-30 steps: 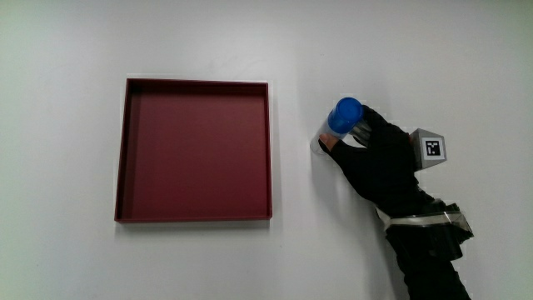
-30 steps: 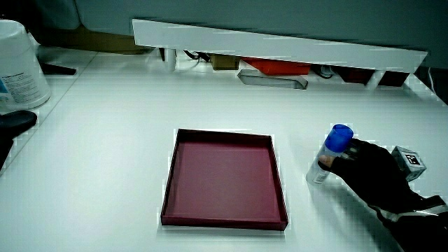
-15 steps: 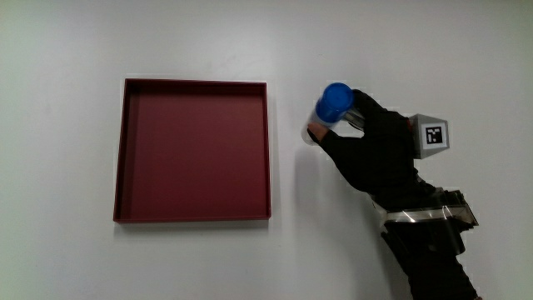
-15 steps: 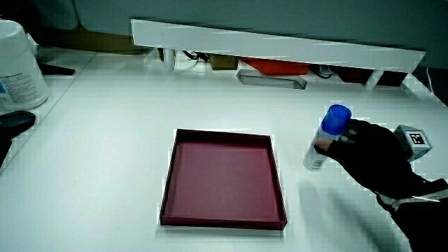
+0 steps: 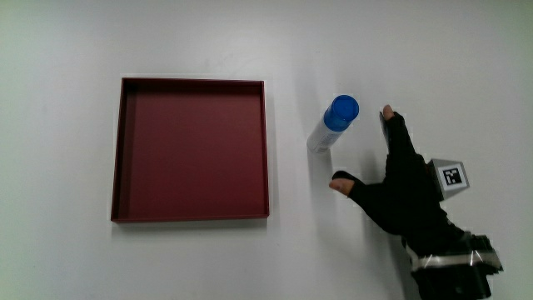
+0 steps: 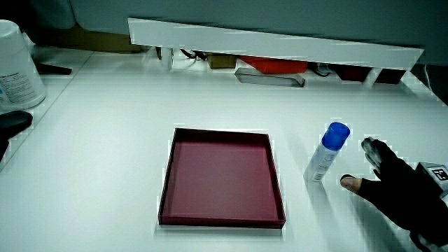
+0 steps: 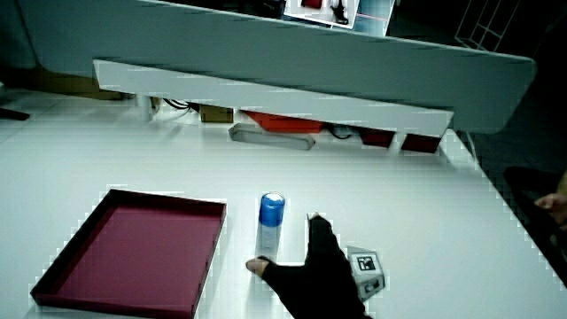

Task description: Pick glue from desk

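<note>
Your red tray (image 5: 191, 150) lies on the white tabletop (image 5: 67, 250). Beside it, the glue stick (image 5: 331, 125) with the blue cap stands upright on the tabletop, untouched. Your hand (image 5: 398, 192) rests beside the glue, nearer to you, fingers spread and released, holding nothing, as both side views confirm (image 6: 402, 192) (image 7: 314, 270).
</note>
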Demonstrator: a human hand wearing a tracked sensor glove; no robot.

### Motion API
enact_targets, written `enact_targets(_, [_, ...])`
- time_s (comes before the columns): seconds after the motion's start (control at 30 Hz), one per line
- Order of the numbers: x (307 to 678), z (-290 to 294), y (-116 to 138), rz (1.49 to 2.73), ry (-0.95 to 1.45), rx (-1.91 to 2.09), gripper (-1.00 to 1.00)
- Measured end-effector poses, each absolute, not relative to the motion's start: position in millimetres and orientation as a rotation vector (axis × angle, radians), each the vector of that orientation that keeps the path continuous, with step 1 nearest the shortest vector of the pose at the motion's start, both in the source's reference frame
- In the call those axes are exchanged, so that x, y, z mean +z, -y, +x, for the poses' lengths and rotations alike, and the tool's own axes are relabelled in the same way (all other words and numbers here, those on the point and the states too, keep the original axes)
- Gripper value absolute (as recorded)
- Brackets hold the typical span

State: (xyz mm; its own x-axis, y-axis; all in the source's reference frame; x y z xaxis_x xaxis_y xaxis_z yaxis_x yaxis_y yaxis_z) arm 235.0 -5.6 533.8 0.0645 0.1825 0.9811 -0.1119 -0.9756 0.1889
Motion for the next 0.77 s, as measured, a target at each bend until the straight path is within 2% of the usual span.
enact_targets(0.1, [530.3, 233.9, 5.6, 2.159, -0.065, 2.018, 1.00])
enact_targets(0.3, [522.1, 236.4, 9.5, 2.243, -0.019, 1.997, 1.00])
enact_targets(0.47, [494.2, 224.9, 20.3, 2.311, 0.102, 1.955, 1.00])
enact_targets(0.57, [478.0, 213.4, 26.9, 2.323, 0.155, 1.936, 1.00])
enact_targets(0.7, [455.2, 187.8, 34.1, 2.273, 0.255, 1.982, 1.00])
enact_targets(0.73, [455.9, 185.2, 35.9, 2.323, 0.273, 1.924, 1.00])
enact_targets(0.77, [453.1, 179.2, 37.7, 2.297, 0.290, 1.950, 1.00])
